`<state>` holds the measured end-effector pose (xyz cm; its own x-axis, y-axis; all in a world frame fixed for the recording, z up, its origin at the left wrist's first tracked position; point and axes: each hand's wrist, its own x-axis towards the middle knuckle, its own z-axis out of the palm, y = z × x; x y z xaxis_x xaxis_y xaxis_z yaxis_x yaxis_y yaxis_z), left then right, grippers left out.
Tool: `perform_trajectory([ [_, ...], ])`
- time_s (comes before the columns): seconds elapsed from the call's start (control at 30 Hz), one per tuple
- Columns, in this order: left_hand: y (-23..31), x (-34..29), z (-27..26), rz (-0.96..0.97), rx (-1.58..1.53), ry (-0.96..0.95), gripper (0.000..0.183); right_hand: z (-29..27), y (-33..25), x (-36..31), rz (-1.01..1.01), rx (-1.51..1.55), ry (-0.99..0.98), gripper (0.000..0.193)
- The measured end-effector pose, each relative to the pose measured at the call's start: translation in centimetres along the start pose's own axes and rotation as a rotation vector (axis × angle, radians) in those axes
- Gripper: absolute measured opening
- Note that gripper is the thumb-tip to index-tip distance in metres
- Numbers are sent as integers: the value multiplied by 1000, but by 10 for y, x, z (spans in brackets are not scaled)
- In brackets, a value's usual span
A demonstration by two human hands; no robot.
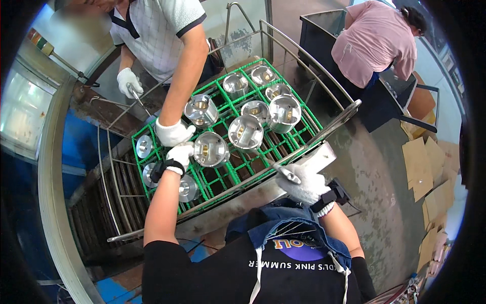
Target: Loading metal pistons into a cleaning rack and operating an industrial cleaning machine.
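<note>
Several silver pistons sit in the green wire grid [233, 175] of a metal rack. My left hand [180, 156], in a white glove with a black wrist strap, is at the left side of a piston [211, 149]. Its fingers are partly hidden, so a grip cannot be made out. Beside it, almost touching, is a co-worker's gloved hand [173, 133]. At the rack's near right edge, my gloved right hand [304, 185] is closed round a silver hand tool [287, 173] with a slim nozzle. Another piston [246, 132] stands near that tool.
A curved metal rail [314, 58] rings the rack. The co-worker's other gloved hand [129, 83] holds a slim metal tool [139, 101]. Another person in pink [374, 43] bends over dark bins [324, 25]. Flattened cardboard [417, 164] lies at the right.
</note>
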<state>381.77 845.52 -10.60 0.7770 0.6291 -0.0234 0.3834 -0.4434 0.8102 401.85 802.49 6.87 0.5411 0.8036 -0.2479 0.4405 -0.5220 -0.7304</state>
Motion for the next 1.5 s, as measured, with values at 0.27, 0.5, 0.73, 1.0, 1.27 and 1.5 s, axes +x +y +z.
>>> perform_trajectory([
  [0.27, 128, -42, -5, -367, 1196, -842, 55, -9, 29, -17, 64, 56, 99, 21],
  [0.5, 82, -65, 18, -539, 1324, -789, 107, -33, 1, -54, -66, 201, -83, 23],
  [0.73, 77, -69, 7, -843, 881, -768, 43, -30, 33, -63, -59, 66, 41, 23],
  [1.0, 55, -72, 0, -486, 1037, -775, 74, -15, 98, -83, 165, 513, 386, 22],
  [1.27, 77, -80, 9, -343, 1080, -708, 54, -15, 85, -100, 574, 415, 93, 30],
  [1.5, 127, -69, -6, -137, 1389, -662, 38, -15, 86, -111, 369, 437, -66, 29],
])
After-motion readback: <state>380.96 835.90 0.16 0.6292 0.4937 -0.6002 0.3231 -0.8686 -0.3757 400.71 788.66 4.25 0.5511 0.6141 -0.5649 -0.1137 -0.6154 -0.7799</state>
